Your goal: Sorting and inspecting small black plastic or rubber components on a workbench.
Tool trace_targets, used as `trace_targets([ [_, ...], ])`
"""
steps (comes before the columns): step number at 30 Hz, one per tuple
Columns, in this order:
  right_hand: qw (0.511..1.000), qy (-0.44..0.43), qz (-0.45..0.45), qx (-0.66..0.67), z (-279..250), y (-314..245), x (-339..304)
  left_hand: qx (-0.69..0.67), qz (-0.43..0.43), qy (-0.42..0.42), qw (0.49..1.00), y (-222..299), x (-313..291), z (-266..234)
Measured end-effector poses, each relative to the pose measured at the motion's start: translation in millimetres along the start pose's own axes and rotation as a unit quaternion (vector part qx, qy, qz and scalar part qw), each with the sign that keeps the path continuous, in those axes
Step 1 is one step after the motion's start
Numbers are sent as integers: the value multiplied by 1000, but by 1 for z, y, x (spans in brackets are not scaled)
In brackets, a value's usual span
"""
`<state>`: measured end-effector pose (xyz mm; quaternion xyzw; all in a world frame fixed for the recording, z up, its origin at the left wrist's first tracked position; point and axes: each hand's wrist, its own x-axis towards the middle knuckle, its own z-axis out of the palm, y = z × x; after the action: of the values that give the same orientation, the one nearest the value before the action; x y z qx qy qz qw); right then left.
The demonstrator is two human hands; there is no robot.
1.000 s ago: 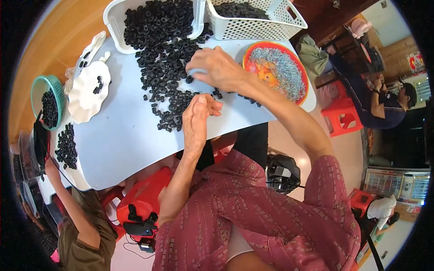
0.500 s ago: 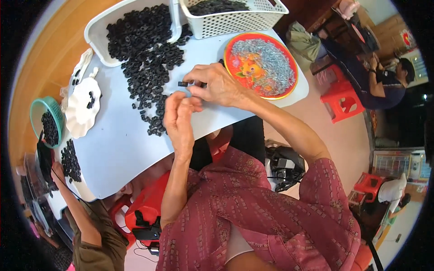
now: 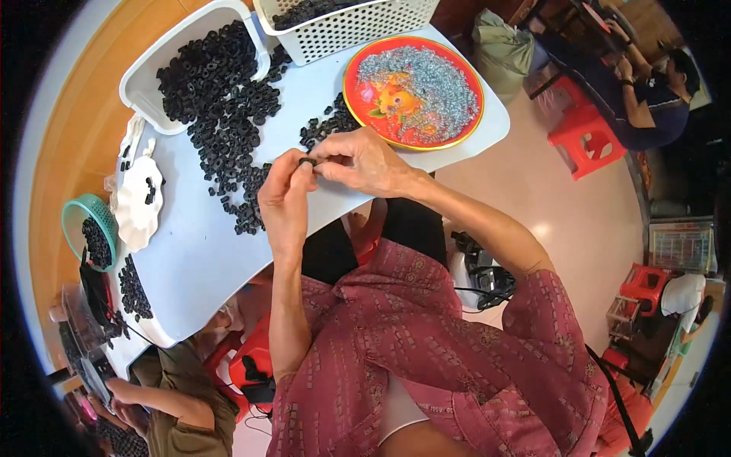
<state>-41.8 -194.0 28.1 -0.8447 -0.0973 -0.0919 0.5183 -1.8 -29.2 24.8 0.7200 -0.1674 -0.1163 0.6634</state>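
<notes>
A small black part [image 3: 307, 161] is pinched in the thumb and fingers of my left hand [image 3: 282, 202]. Close against it from the right comes my right hand [image 3: 369, 164], its thumb and fingers closed at the part; what they grip is too small to make out. Both hands are over the near edge of the pale table [image 3: 202, 263]. Left of them spreads a heap of loose black parts [image 3: 221, 141], and a smaller pile of black parts [image 3: 333, 120] lies just beyond my right hand. A red plate [image 3: 387, 135] bears many small shiny metallic pieces.
A white tub [image 3: 141, 84] and a white perforated basket [image 3: 365, 34] at the back hold black parts. At left are a white scalloped dish [image 3: 135, 206] and a green basket [image 3: 114, 228]. Another person's arm [image 3: 164, 400] is at lower left; a red stool [image 3: 586, 145] stands right.
My left hand, apart and blurred before, has closed on the small black part at my right fingertips. My right hand has moved slightly nearer, uncovering the small pile. The whole view has shifted.
</notes>
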Motion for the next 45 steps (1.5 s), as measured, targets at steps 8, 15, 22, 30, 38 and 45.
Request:
trace_targets([
  [8, 976, 86, 43, 197, 11, 24, -18, -296, -106, -14, 949, -17, 0, 2],
  [15, 971, 135, 9, 196, 14, 22, -21, -279, -88, -13, 956, -21, -2, 8],
  [22, 973, 147, 0, 176, 11, 15, -27, -18, -19, -51, 998, -7, -14, 15],
  [30, 976, 200, -75, -42, -22, 4, -26, -178, -31, -41, 983, -25, -12, 7],
  [38, 920, 49, -23, -388, -105, 43, -16, -185, -47, -30, 981, -26, -11, 9],
  [45, 926, 78, -45, -368, -101, 45, -10, -171, -26, -27, 985, -24, -12, 11],
])
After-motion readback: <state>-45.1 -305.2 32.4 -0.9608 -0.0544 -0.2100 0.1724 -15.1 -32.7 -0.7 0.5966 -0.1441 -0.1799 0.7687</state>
